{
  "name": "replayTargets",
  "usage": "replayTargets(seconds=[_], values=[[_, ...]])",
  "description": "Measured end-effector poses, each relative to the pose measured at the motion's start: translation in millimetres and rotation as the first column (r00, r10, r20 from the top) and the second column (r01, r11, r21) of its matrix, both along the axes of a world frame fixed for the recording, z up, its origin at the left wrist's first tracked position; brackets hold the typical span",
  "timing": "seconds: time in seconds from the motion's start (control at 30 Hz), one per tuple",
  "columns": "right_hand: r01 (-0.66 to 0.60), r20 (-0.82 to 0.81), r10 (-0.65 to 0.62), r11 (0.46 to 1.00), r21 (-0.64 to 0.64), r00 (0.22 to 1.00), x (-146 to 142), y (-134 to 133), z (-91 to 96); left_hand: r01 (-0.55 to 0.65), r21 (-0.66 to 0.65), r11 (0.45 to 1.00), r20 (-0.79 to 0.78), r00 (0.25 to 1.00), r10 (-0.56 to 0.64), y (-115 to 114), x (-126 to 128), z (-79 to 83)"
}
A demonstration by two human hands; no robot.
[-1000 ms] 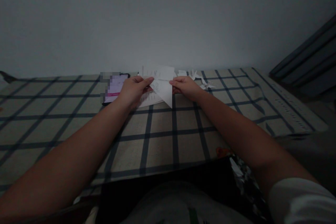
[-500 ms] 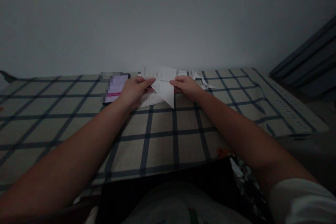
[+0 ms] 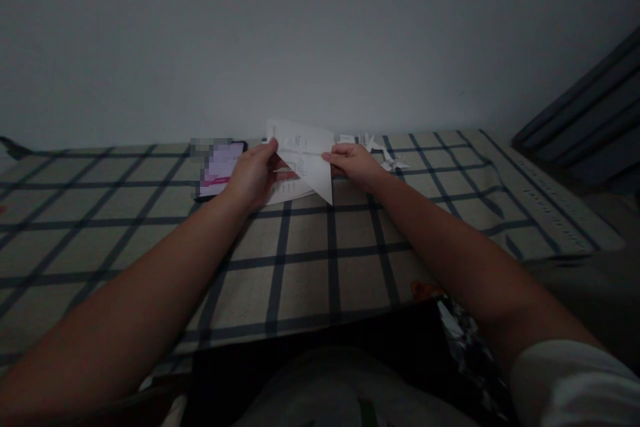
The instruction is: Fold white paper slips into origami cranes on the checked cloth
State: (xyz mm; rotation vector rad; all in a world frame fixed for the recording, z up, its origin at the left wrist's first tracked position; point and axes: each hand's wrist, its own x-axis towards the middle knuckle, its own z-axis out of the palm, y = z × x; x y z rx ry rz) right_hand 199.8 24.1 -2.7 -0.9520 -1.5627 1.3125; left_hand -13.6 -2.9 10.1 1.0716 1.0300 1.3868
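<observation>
A white sheet of printed paper (image 3: 315,143), creased across and folded to a downward point, is held up above the table between my hands. At its right side, my right hand (image 3: 353,161) pinches it, thumb in front and fingers mostly behind. My left hand (image 3: 253,170) is at the left edge, its thumb raised against the paper and its fingers partly hidden behind and below it. Beneath the sheet lie more printed papers (image 3: 283,196), which the sheet and my left hand partly cover.
A phone (image 3: 220,167) with a lit screen lies left of my left hand. Folded white paper pieces (image 3: 395,161) lie beyond my right hand. A checked cloth (image 3: 305,267) covers the table, which meets a plain wall (image 3: 320,33). A dark curtain (image 3: 590,113) hangs at right.
My left thumb has slid left and upward from the front of the sheet to its left edge, uncovering more print. My right hand keeps its pinch almost in place.
</observation>
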Motion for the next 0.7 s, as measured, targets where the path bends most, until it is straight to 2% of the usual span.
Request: replayTargets(seconds=[0.23,0.37,0.47,0.53,0.7], values=[[0.031,-0.059,-0.034,0.999,-0.043,0.998,1.6,2.0,-0.2,0.034,0.006,0.999,-0.126,0.992,-0.033,-0.1,-2.3,-2.8],[0.062,-0.048,-0.062,0.998,-0.010,0.997,0.8,-3.0,4.1,-0.016,0.049,0.999,-0.157,0.987,0.024,-0.5,-3.6,-2.7],[0.117,-0.038,-0.114,0.990,0.074,0.993,1.1,-7.3,9.2,-0.073,0.137,0.988,-0.193,0.976,0.099,1.5,-7.0,-3.3],[0.152,-0.057,-0.148,0.986,0.069,0.987,0.9,-9.2,12.4,-0.093,0.196,0.976,-0.222,0.965,0.137,1.9,-8.7,-2.6],[0.155,-0.203,-0.150,0.988,0.007,0.968,-1.8,-8.8,13.9,-0.039,0.209,0.977,-0.195,0.977,0.081,-4.1,-6.1,5.5]])
